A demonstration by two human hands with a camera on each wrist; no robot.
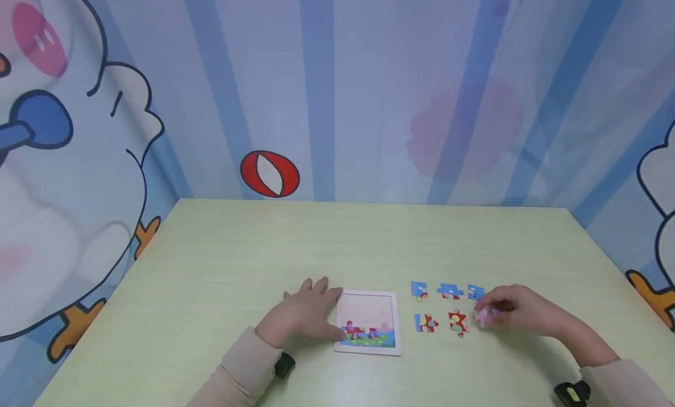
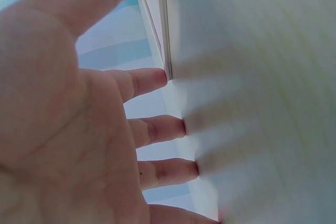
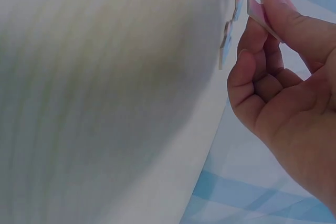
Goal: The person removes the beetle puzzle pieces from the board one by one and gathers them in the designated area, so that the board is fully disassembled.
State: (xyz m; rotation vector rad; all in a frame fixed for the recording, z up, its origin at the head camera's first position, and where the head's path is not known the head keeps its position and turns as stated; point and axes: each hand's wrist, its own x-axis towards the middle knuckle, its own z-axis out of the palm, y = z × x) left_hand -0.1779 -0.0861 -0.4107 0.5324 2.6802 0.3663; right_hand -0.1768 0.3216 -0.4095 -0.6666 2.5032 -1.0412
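Note:
A white-rimmed puzzle tray lies flat on the table, with a picture of red figures on green and blue along its lower part. My left hand rests at the tray's left side, fingers spread. Its thumb reaches over the lower left of the rim, and in the left wrist view the index fingertip touches a corner of the tray. To the right, my right hand pinches a pink jigsaw piece between thumb and fingers, low over the table.
Between tray and right hand lie loose jigsaw pieces in two rows: blue ones, such as the middle piece, at the back, and red-and-yellow pieces in front. The pale table ends at a patterned cloth backdrop.

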